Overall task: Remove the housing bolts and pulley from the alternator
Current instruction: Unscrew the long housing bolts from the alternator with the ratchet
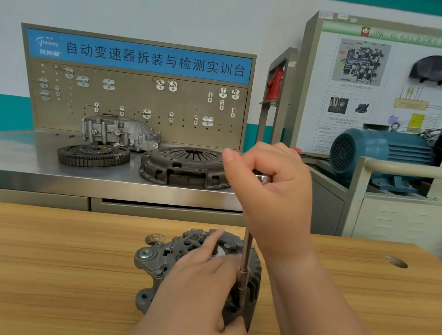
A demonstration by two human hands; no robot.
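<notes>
Here, in the head view, the grey cast-metal alternator (154, 262) lies flat on the pale wooden table (47, 272) at six o'clock, unclamped. The left hand (199, 292) lies over it, index finger stretched toward the hub and the thumb and other fingers hooked round the near rim. The right hand (269, 181) is fisted round the top handle of a long steel socket driver (246, 248), whose socket sits at the housing's four o'clock edge, presumably on a bolt I cannot see. The tall shaft leans slightly, so side force could cock the socket off and round the bolt head. A slip would land on the left thumb just beside it. The alternator might also spin under torque. The pulley is hidden.
</notes>
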